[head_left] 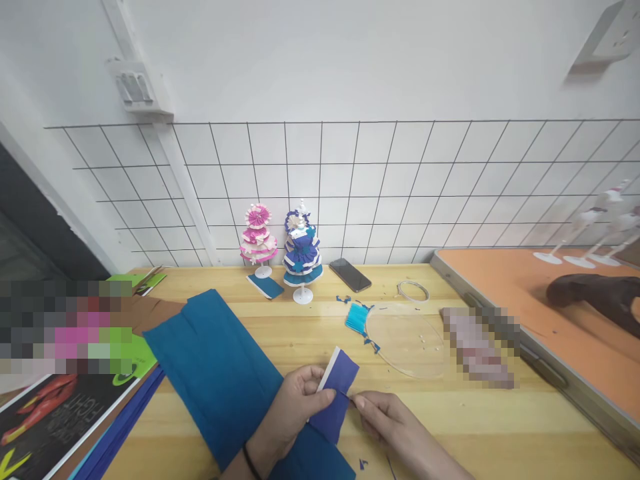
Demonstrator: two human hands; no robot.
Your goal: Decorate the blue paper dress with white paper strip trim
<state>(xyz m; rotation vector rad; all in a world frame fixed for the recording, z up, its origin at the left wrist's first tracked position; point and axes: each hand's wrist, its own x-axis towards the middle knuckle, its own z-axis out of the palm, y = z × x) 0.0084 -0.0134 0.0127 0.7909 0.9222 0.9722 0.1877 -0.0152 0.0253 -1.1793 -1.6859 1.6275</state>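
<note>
My left hand (300,403) grips a folded piece of purple-blue paper (345,367) with a white layer along one edge, thumb on its near face. At the paper's right edge my right hand (383,417) is closed in a pinch. A small, thin dark thing shows at those fingertips, but what it is I cannot make out. Beneath the left hand lies a large folded teal sheet (215,367). Small blue scraps (363,464) and a thin dark line, perhaps thread, are on the table below the right hand.
Two ruffled dress-like figures on stands, a pink one (259,240) and a blue one (303,253), stand at the back. Nearby are a phone (351,275), a pleated light-blue piece (357,319), a clear round sheet (405,340) and a ring (413,291). An orange-topped case (540,293) sits right.
</note>
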